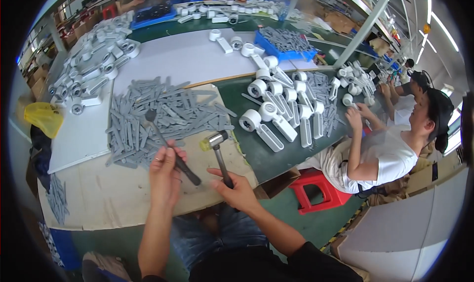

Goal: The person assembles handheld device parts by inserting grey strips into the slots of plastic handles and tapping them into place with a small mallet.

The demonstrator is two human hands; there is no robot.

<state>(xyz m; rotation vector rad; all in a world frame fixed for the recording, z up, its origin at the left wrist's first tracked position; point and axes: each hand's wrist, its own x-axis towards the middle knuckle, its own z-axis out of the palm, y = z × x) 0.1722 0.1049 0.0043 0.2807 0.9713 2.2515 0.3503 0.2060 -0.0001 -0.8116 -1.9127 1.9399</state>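
Observation:
My left hand [166, 176] is closed round a long, slim dark grey piece [159, 135] with a rounded far end and a wider, darker near end; its exact kind I cannot tell. In my right hand [238, 192] is a small mallet [215, 141], gripped by its dark handle. Its metal head has a yellowish, see-through face on the left and a dark one on the right. The head is raised above the cardboard sheet [128, 193]. Just beyond both hands spreads a heap of flat grey plastic strips [153, 104].
White round-headed plastic parts with handles [276, 102] lie on the green table to the right, more [98, 67] at far left. A blue tray [284, 52] holds grey pieces. Co-workers sit at right, one on a red stool [316, 190]; others are across the table. A yellow bag [44, 119] hangs left.

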